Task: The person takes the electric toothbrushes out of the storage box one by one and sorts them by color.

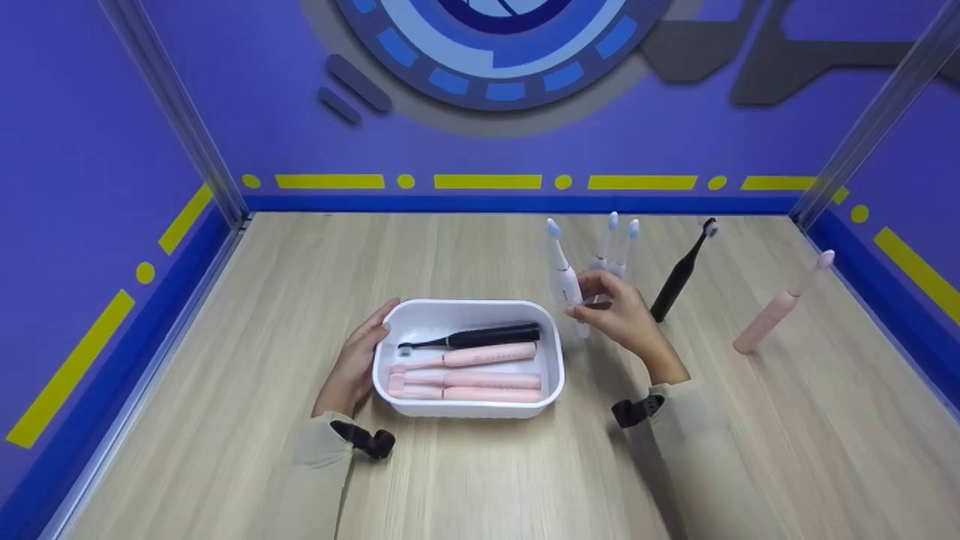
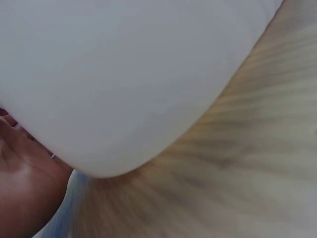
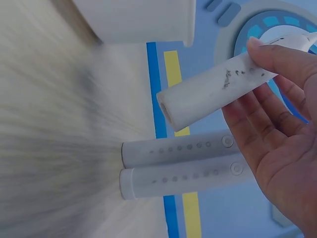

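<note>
My right hand (image 1: 616,306) pinches a white electric toothbrush (image 1: 568,289) between thumb and fingers, to the right of the white bin (image 1: 469,410). In the right wrist view, the base of this toothbrush (image 3: 208,87) tilts clear of the table. My left hand (image 1: 358,360) holds the bin by its left side, thumb at the rim. Inside the bin lie a black electric toothbrush (image 1: 493,336) and three pink electric toothbrushes (image 1: 491,355), heads to the left. The bin's wall (image 2: 124,89) fills much of the left wrist view, with the palm (image 2: 29,183) beside it.
Two more white toothbrushes (image 3: 178,176) stand upright just beyond my right hand. A black toothbrush (image 1: 677,281) stands to the right of that hand, and a pink one (image 1: 772,319) farther right. Blue panels (image 1: 480,157) wall the wooden table (image 1: 337,255) at the back and sides.
</note>
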The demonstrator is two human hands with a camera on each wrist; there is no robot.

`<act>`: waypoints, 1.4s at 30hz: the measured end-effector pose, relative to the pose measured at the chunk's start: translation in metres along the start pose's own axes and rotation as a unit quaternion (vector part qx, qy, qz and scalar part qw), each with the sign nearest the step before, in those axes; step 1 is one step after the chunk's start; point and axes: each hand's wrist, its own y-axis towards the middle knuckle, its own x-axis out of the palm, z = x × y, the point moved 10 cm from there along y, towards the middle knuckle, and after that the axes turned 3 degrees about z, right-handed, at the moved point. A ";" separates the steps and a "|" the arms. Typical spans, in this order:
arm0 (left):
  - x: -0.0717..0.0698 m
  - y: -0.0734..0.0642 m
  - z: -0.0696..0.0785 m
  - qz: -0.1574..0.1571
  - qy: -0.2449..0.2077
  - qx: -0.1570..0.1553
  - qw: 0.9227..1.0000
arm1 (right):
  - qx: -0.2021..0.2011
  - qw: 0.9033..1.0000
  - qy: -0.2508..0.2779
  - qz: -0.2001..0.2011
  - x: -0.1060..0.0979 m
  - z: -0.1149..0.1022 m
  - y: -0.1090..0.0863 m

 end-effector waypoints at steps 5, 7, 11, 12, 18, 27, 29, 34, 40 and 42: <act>-0.001 0.000 -0.002 0.006 0.004 -0.009 1.000 | 0.008 1.000 -0.015 0.011 -0.003 -0.008 -0.006; -0.002 0.001 -0.002 0.006 0.001 -0.008 1.000 | 0.012 1.000 -0.018 0.015 -0.005 -0.016 -0.008; -0.001 0.000 -0.001 0.003 -0.004 -0.004 1.000 | 0.013 0.999 -0.018 0.024 -0.008 -0.021 -0.011; 0.000 0.000 0.000 0.002 -0.004 -0.003 1.000 | 0.012 0.999 -0.017 0.026 -0.009 -0.016 -0.010; 0.000 0.000 0.000 0.002 -0.002 -0.003 1.000 | 0.014 0.999 -0.007 0.038 -0.010 0.009 -0.008; 0.003 -0.001 0.003 -0.014 -0.010 0.012 1.000 | 0.034 0.998 0.015 0.058 -0.008 0.027 -0.008; 0.003 -0.001 0.003 -0.014 -0.010 0.014 1.000 | 0.033 0.998 0.015 0.059 -0.006 0.029 -0.007; 0.002 0.000 0.002 -0.013 -0.008 0.013 1.000 | 0.034 0.997 0.002 0.065 -0.002 0.035 -0.007; 0.000 0.000 0.001 -0.007 -0.003 0.009 1.000 | 0.048 0.996 -0.016 0.071 0.001 0.038 -0.007; 0.000 0.000 0.001 -0.005 -0.003 0.008 1.000 | 0.052 0.996 -0.016 0.072 0.002 0.038 -0.007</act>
